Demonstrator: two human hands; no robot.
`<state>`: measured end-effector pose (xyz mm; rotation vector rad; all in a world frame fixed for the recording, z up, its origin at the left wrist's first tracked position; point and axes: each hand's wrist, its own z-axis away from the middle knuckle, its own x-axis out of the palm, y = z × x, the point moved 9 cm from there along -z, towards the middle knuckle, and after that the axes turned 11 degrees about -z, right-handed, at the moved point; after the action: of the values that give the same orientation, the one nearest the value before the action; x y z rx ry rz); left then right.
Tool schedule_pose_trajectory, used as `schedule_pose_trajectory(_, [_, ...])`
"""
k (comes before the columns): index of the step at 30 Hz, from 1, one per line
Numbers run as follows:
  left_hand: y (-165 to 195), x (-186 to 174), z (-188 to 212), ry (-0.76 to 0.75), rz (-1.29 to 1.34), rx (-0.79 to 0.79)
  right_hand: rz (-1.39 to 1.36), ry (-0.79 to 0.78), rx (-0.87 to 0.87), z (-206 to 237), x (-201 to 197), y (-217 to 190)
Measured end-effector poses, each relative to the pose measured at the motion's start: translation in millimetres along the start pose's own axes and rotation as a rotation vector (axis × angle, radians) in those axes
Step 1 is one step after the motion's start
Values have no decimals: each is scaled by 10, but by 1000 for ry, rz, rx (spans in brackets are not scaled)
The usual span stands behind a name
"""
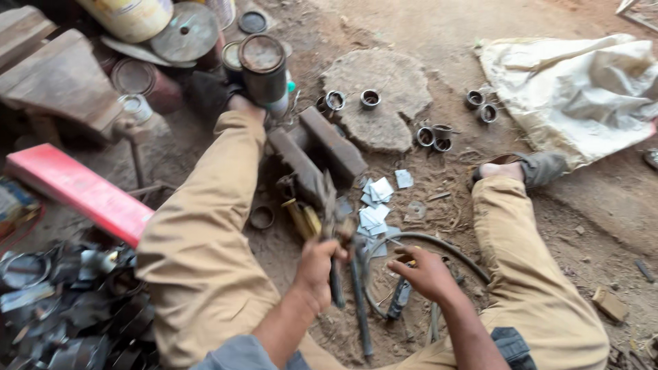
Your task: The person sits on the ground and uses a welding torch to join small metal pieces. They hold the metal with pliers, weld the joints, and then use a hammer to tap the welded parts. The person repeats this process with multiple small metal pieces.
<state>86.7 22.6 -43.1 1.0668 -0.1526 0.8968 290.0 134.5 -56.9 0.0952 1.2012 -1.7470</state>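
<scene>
I sit on dirt ground with both legs in tan trousers spread out. My left hand is closed around the dark handle of a metal tool, likely tongs or snips, whose jaws point up toward a heavy steel bar lying in front of me. My right hand rests lower right, fingers curled around a small object I cannot make out, close to a loop of dark hose. Small square metal pieces lie scattered just beyond the tool.
Several short metal rings sit around a flat stone. Cans and tins crowd the upper left by my left foot. A red board, a scrap metal pile and a white sack ring the spot.
</scene>
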Motion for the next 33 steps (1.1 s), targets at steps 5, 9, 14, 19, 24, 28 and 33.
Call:
schedule_pose_trajectory(5, [-954,-497,2,220,-115,-405,29,-44,98,-88,58,-38])
schedule_pose_trajectory(9, [-1083,-798,62,404,-380,-524,22,-75,21,-173,92,-174])
schedule_pose_trajectory(14, [-772,-1017,72,650,-829,-461,-93,6,-40,-147,-67,-155])
schedule_pose_trajectory(19, [-793,-862,-60,540,-892,-369,-90,30,-31,-153,-135,-81])
schedule_pose_trajectory(24, [-524,-384,-173,181,-933,-158,-62,-6,-6,-215,-45,-42])
schedule_pose_trajectory(28, [92,55,-198,-211,-978,2,-156,31,9,-246,-89,-49])
schedule_pose_trajectory(33, [1047,174,-335,-258,-1287,313,-218,81,-82,-517,-362,-395])
